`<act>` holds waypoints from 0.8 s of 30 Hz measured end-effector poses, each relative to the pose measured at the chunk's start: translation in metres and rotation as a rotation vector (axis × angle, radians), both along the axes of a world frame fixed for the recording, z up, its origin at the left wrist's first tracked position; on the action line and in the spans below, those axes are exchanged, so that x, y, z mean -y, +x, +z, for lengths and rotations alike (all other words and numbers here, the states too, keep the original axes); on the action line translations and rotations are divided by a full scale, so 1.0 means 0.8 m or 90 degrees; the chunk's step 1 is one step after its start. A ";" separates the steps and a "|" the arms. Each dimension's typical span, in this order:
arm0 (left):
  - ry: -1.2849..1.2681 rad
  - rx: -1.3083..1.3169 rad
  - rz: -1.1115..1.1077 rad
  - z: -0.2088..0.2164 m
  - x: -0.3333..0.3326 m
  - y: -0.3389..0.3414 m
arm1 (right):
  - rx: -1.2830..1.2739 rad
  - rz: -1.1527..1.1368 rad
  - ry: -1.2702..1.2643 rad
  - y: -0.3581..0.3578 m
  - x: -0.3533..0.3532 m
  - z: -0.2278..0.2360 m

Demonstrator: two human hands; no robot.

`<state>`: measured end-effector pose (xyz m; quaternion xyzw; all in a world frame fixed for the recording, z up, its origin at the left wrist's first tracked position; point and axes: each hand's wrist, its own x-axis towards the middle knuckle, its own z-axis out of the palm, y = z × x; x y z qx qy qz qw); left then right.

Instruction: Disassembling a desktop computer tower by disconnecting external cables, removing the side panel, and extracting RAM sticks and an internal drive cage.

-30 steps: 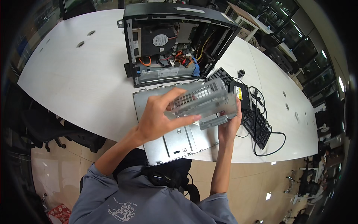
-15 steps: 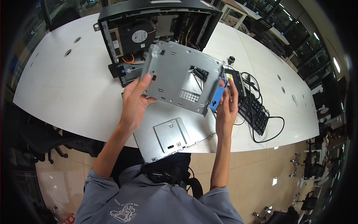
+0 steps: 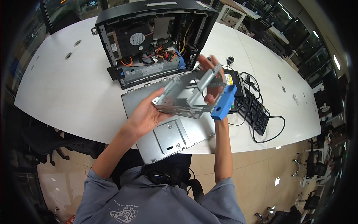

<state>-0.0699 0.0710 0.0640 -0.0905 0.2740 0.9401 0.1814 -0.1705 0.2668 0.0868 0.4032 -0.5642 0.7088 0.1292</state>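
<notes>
A grey metal drive cage [image 3: 179, 106] with a blue plastic latch [image 3: 224, 103] at its right end is held tilted over the table. My left hand [image 3: 145, 117] grips its left end, thumb on top and fingers underneath. Beside its right end is my right hand [image 3: 214, 89], partly hidden behind the metal and the latch. Its raised fingers look stretched apart, though blurred. Below the cage lies a flat silver side panel [image 3: 143, 143]. Beyond it stands a black computer case [image 3: 156, 9], open toward me, showing a fan [image 3: 137, 39] and coloured cables [image 3: 166, 53].
Right of the cage are a black drive [image 3: 235, 84], a black keyboard [image 3: 255, 115] and a looped black cable [image 3: 284, 123]. A plug [image 3: 230, 59] lies behind them. The side panel reaches the near edge of the white table [image 3: 56, 89]. Chairs stand around.
The drive cage has tipped from showing its broad flat face to showing its open inside, and sits lower. My right hand has moved behind its right end. More of the case interior shows.
</notes>
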 end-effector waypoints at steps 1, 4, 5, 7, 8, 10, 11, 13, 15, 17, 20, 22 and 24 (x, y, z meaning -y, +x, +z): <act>0.032 -0.010 -0.046 -0.006 0.000 -0.003 | 0.050 0.050 0.040 -0.003 -0.001 0.006; 0.003 0.052 -0.109 0.011 -0.012 -0.011 | 0.034 0.174 0.085 -0.029 -0.012 0.009; 0.051 0.055 -0.138 -0.002 -0.002 -0.022 | 0.066 0.104 0.078 -0.035 -0.011 0.004; 0.037 -0.035 -0.236 -0.007 0.010 -0.031 | 0.093 -0.115 0.009 -0.029 0.000 0.004; 0.025 -0.120 -0.339 -0.006 0.013 -0.034 | 0.146 -0.108 0.032 -0.039 -0.007 0.001; -0.133 -0.134 -0.360 0.010 0.019 -0.039 | 0.202 -0.148 -0.052 -0.015 0.007 0.030; -0.273 -0.160 -0.345 0.016 0.018 -0.040 | 0.278 -0.153 -0.105 -0.010 0.011 0.036; -0.500 -0.193 -0.283 0.011 0.016 -0.046 | 0.321 -0.167 -0.131 -0.010 0.010 0.029; -0.535 -0.214 -0.213 0.018 0.003 -0.050 | 0.407 -0.182 -0.136 -0.012 0.005 0.024; -0.507 -0.253 -0.094 0.016 -0.002 -0.055 | 0.418 -0.192 -0.109 -0.015 0.003 0.018; -0.669 -0.473 0.012 -0.001 -0.006 -0.063 | 0.438 -0.197 -0.076 -0.023 -0.001 0.008; -0.615 -0.428 -0.014 -0.004 -0.013 -0.058 | 0.449 -0.154 -0.084 -0.022 -0.002 0.011; -0.599 -0.397 0.031 -0.011 -0.016 -0.059 | 0.475 -0.140 -0.082 -0.024 -0.004 0.008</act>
